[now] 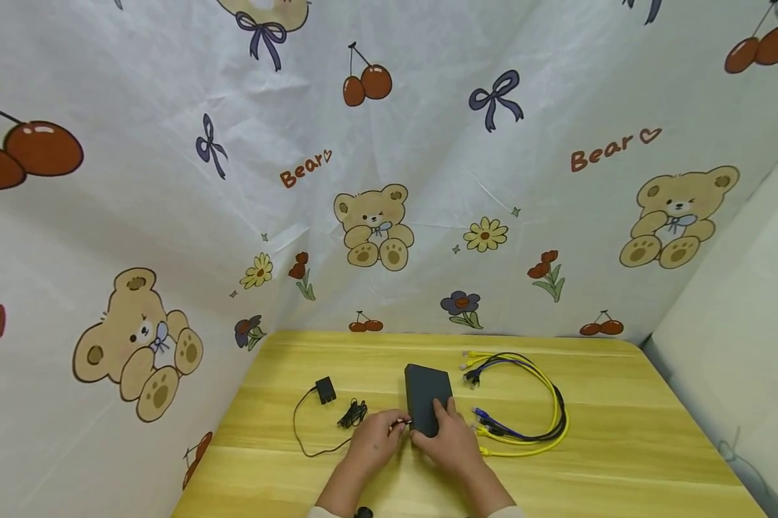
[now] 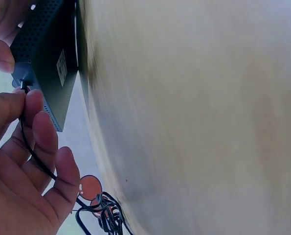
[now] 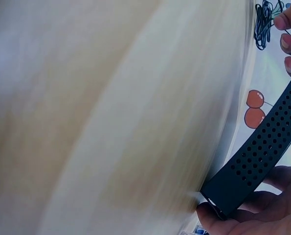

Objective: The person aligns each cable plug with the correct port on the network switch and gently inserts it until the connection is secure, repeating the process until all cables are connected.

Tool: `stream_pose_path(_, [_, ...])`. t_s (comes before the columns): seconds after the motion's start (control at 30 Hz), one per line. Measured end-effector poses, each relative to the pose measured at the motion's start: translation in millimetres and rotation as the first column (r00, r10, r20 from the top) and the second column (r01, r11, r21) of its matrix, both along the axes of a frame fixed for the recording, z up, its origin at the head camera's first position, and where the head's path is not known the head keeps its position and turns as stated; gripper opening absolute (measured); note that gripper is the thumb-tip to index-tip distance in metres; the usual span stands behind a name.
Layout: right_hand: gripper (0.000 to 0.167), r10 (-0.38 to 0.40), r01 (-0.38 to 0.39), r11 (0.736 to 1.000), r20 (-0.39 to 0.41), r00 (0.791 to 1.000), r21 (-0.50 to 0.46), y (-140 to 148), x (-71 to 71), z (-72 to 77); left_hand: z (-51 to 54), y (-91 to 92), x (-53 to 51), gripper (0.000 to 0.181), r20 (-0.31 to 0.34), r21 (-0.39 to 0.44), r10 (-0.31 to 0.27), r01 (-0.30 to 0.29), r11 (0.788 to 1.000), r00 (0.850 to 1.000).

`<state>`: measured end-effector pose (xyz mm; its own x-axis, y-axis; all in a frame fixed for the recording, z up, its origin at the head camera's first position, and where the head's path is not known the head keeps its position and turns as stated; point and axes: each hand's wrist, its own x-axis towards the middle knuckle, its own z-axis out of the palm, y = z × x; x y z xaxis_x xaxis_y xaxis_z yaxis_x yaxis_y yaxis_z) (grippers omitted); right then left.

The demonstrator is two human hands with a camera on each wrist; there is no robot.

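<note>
Sleeve cuffs lie nearest the head camera, on the near side of the black box. The box is on or just above the worktop; whether it sits flat cannot be determined. Right hand: clamped on the box, thumb at the near edge, fingers over the upper face. Left hand: thumb and index finger together, pinching a plug at the box's near left corner. Depth of seating cannot be confirmed.

Assessment: the step appears to be plug-and-socket work. Good practice calls for the plug square to the socket, pressure straight along its axis, no twisting, and a firm counter-hold from the right hand. The thin lead should be slack, so that no side pull reaches the joint.

Containers: the box is a closed housing with perforated sides; its contents are not visible.

Surroundings: left of the box lie a power adapter and a bundled black cable; right of it, looped yellow, black and blue cables. Behind it hangs a bear-print cloth.
</note>
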<state>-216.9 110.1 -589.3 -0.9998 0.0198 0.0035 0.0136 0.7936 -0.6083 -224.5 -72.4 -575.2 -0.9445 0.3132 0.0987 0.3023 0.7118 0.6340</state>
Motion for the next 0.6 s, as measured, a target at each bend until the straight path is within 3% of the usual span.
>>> stream_pose_path(0.2, [0.091,0.002,-0.002,1.0,0.011,1.0,0.012,1,1.6,5.2,0.0,-1.8,5.6,0.019,0.067,0.04,0.003,-0.006,0.999,0.998])
stream_pose_path(0.4, [0.089,-0.001,0.001,1.0,0.011,1.0,0.0,4,3.1,14.0,2.9,-3.6,8.3,0.016,0.08,0.07,-0.035,0.029,0.997,0.996])
stream_pose_path(0.6, [0.091,0.002,-0.003,1.0,0.022,1.0,0.011,1,-0.3,2.9,1.8,-6.5,6.9,0.018,0.115,0.08,-0.049,0.039,0.996,0.992])
